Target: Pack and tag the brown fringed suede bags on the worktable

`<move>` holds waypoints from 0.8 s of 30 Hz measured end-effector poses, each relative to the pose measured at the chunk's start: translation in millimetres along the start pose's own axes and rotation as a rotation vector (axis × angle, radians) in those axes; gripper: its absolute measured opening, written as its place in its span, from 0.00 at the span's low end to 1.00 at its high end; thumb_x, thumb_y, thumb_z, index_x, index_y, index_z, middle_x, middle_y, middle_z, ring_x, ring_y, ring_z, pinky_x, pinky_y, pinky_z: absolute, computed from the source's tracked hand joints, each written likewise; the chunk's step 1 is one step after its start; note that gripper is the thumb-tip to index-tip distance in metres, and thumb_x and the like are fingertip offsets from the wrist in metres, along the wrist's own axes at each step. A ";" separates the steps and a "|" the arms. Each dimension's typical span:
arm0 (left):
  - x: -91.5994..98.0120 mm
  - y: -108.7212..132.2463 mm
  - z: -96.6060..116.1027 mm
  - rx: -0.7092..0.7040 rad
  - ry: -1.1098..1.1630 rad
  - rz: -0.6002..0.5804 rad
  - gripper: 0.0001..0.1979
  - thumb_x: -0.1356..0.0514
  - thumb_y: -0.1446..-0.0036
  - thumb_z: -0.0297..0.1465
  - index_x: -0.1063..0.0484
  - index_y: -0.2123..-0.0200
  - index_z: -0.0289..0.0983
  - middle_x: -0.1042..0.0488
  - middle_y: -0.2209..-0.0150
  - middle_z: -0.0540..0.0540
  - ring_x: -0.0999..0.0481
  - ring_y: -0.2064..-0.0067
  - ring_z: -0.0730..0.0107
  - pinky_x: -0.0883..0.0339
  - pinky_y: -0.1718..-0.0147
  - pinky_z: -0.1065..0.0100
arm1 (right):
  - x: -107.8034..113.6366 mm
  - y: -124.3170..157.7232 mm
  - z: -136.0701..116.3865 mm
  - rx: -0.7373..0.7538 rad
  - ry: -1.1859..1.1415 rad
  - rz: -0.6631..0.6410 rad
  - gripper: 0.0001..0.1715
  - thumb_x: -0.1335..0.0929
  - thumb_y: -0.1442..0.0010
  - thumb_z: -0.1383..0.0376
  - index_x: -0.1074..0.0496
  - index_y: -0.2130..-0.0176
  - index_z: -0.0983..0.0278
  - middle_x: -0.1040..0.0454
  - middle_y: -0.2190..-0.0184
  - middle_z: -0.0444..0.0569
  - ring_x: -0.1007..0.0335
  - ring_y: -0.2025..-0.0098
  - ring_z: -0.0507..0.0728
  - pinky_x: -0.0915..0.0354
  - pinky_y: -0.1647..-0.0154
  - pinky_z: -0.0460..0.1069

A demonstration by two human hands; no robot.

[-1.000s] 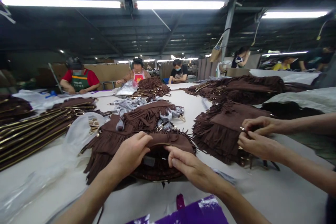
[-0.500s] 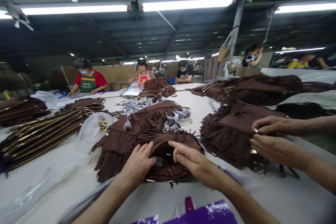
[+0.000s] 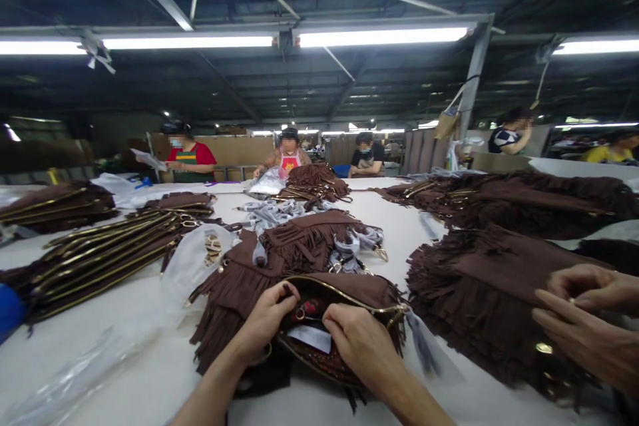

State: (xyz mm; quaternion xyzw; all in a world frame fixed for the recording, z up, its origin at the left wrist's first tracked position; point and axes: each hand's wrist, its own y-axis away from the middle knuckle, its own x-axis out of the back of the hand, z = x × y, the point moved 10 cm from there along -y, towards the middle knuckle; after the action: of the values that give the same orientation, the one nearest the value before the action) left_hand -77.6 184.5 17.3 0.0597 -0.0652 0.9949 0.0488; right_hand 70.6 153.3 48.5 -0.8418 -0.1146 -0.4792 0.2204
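On the left of the white table (image 3: 397, 216) lies a stack of flat brown zipper pieces (image 3: 100, 249), and near it a clear plastic bag (image 3: 192, 263). In the middle, close to the table's near edge, is the brown fringed bag (image 3: 362, 285), with its gold zipper (image 3: 349, 297) open. The left hand (image 3: 267, 319) is curled and holds the left rim of the opening. A white label (image 3: 312, 338) shows inside. The right hand (image 3: 362, 346) is bent, gripping the near rim. Further right lies a pile of fringed bags (image 3: 479, 296), where a co-worker's hands (image 3: 584, 319) pinch something small.
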 end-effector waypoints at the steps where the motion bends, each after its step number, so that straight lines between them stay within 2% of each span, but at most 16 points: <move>1: 1.8 -0.4 -3.6 0.018 0.040 0.013 0.13 0.38 0.52 0.40 0.35 0.70 0.37 0.34 0.75 0.54 0.36 0.73 0.73 0.41 0.72 0.72 | -2.2 -2.2 1.9 -0.017 -0.004 0.004 0.14 0.40 0.35 0.67 0.27 0.67 0.61 0.22 0.67 0.50 0.26 0.63 0.60 0.43 0.67 0.50; 4: 7.9 -2.1 -12.6 0.059 0.140 0.060 0.15 0.37 0.53 0.41 0.35 0.70 0.38 0.34 0.74 0.55 0.36 0.72 0.74 0.41 0.72 0.73 | -10.5 -7.9 5.1 -0.013 -0.128 0.026 0.15 0.41 0.36 0.65 0.28 0.69 0.61 0.24 0.72 0.48 0.28 0.67 0.58 0.43 0.67 0.50; 7: 11.7 -4.2 -18.6 0.081 0.215 0.089 0.17 0.35 0.55 0.43 0.36 0.71 0.38 0.35 0.75 0.55 0.37 0.73 0.74 0.42 0.73 0.73 | -29.4 -15.1 7.7 -0.035 -0.482 -0.003 0.13 0.40 0.38 0.59 0.33 0.71 0.61 0.28 0.77 0.44 0.33 0.74 0.55 0.42 0.71 0.48; 10: 12.6 -6.1 -21.2 0.081 0.263 0.100 0.18 0.35 0.57 0.43 0.36 0.71 0.38 0.35 0.76 0.55 0.37 0.74 0.74 0.43 0.74 0.73 | -49.9 -21.6 7.8 -0.145 -0.913 -0.046 0.17 0.37 0.42 0.50 0.37 0.69 0.61 0.27 0.71 0.46 0.32 0.75 0.53 0.38 0.75 0.47; 12: 13.4 -6.9 -21.3 0.071 0.280 0.113 0.18 0.34 0.57 0.42 0.36 0.72 0.38 0.35 0.77 0.55 0.38 0.74 0.75 0.43 0.74 0.73 | -52.4 -23.3 1.1 -0.157 -1.044 -0.052 0.21 0.34 0.44 0.46 0.37 0.69 0.61 0.26 0.68 0.47 0.28 0.71 0.55 0.34 0.70 0.48; 14: 13.9 -7.2 -20.7 0.059 0.288 0.125 0.17 0.34 0.58 0.42 0.35 0.73 0.37 0.34 0.77 0.55 0.37 0.74 0.74 0.43 0.73 0.73 | -44.5 -22.8 -7.3 -0.099 -1.016 -0.040 0.21 0.35 0.42 0.46 0.36 0.68 0.61 0.26 0.68 0.47 0.26 0.67 0.57 0.31 0.64 0.50; 16: 13.5 -7.0 -20.1 0.051 0.294 0.129 0.17 0.33 0.58 0.41 0.34 0.73 0.37 0.33 0.76 0.54 0.35 0.73 0.73 0.41 0.71 0.72 | -31.2 -21.1 -11.4 -0.028 -0.852 0.005 0.19 0.37 0.39 0.48 0.36 0.68 0.60 0.26 0.69 0.47 0.26 0.65 0.58 0.31 0.61 0.52; 19: 13.7 -6.5 -19.8 0.048 0.301 0.140 0.17 0.33 0.58 0.42 0.34 0.73 0.37 0.32 0.75 0.53 0.34 0.71 0.72 0.40 0.69 0.70 | -22.8 -19.5 -5.1 -0.038 -0.662 0.056 0.20 0.39 0.37 0.48 0.36 0.70 0.60 0.27 0.71 0.47 0.26 0.64 0.60 0.31 0.61 0.52; 24: 14.7 -5.0 -18.6 0.034 0.278 0.155 0.16 0.33 0.59 0.40 0.34 0.75 0.36 0.32 0.76 0.53 0.35 0.72 0.72 0.40 0.69 0.70 | -40.2 -23.5 -6.6 -0.101 -0.859 0.009 0.24 0.38 0.39 0.43 0.35 0.66 0.61 0.25 0.65 0.50 0.23 0.59 0.61 0.29 0.58 0.54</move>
State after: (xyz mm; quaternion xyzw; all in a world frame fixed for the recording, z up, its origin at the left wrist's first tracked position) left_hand -93.6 193.2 1.4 -0.0831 -0.0453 0.9953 -0.0206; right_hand 35.5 171.4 23.0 -0.9750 -0.1689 -0.0893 0.1134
